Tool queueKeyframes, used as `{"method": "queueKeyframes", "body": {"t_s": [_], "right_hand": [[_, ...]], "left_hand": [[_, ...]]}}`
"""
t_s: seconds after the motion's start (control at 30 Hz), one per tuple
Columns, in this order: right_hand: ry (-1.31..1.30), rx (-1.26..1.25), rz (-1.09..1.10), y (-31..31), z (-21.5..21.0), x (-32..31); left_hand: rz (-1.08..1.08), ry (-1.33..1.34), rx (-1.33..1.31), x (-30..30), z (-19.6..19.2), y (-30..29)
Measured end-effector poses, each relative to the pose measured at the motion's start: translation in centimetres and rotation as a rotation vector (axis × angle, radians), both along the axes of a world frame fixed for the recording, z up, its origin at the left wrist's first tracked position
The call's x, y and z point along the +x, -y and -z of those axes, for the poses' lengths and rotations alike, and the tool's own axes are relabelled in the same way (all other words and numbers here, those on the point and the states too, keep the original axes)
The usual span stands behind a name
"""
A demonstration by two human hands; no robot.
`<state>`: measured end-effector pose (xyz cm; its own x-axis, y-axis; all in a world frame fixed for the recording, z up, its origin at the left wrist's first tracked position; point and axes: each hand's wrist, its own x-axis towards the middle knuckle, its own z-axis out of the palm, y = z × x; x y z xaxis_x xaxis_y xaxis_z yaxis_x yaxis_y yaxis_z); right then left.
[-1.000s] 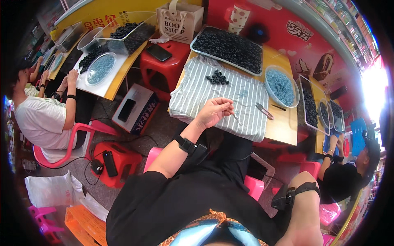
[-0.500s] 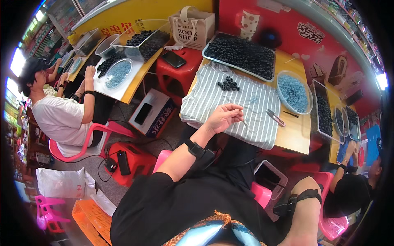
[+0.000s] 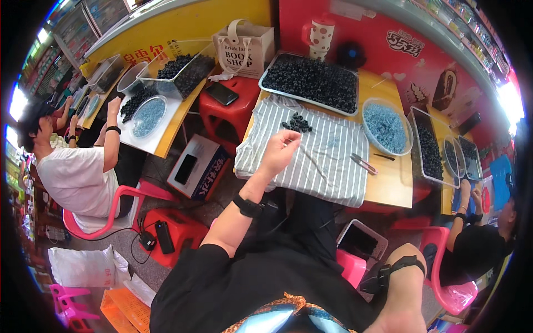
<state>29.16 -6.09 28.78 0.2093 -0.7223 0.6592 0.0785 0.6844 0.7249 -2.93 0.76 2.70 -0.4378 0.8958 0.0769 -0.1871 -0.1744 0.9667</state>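
Note:
Over the striped grey cloth point(image 3: 344, 177), my left hand point(image 3: 279, 152) has its thumb and fingers pinched together. From the fingertips a thin, string-like strand point(image 3: 316, 163) trails toward the cloth's near side; its exact kind is too fine to make out. Just beyond the fingers sits a small heap of black beads point(image 3: 297, 123). My right forearm, with a dark strap, bends at the lower right, and its hand lies outside the picture. To the right of the cloth stands a clear bowl of small blue beads point(image 3: 387, 126). Red-handled snips point(image 3: 364, 164) rest on the cloth's right part.
A large tray of black beads point(image 3: 311, 83) stands behind the cloth. Beside the snips lies a thin dark tool point(image 3: 384, 157). A red stool point(image 3: 226, 114) carries a phone. Co-workers sit at tables left and right, and a spotted tumbler point(image 3: 321, 39) stands at the back.
My left hand has moved left and away from me, up to the small black heap, and more of the strand shows behind it. The whole view has shifted slightly.

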Motion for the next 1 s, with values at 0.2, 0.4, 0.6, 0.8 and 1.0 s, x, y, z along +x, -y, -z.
{"method": "queueKeyframes", "body": {"t_s": [0.2, 0.4, 0.6, 0.8, 1.0], "right_hand": [[0.189, -0.281, -0.403, -4.8, 1.4, -6.9], [0.252, -0.487, -0.108, -7.3, 5.5, -7.8], [0.465, -0.815, 0.011, -9.0, 7.6, -9.3], [0.754, -1.021, 0.072, -10.4, 10.7, -8.5], [0.750, -1.285, 0.072, -11.9, 14.7, -9.1]], "left_hand": [[-0.244, -1.215, -0.512, -2.1, -2.3, -2.0], [0.070, -1.386, -0.540, -1.9, -2.1, -5.0], [0.149, -1.448, -0.470, -1.0, -2.9, -2.5], [0.175, -1.471, -0.437, 0.4, -2.6, 1.0], [0.165, -1.418, -0.402, 2.0, -3.4, 2.6]]}}
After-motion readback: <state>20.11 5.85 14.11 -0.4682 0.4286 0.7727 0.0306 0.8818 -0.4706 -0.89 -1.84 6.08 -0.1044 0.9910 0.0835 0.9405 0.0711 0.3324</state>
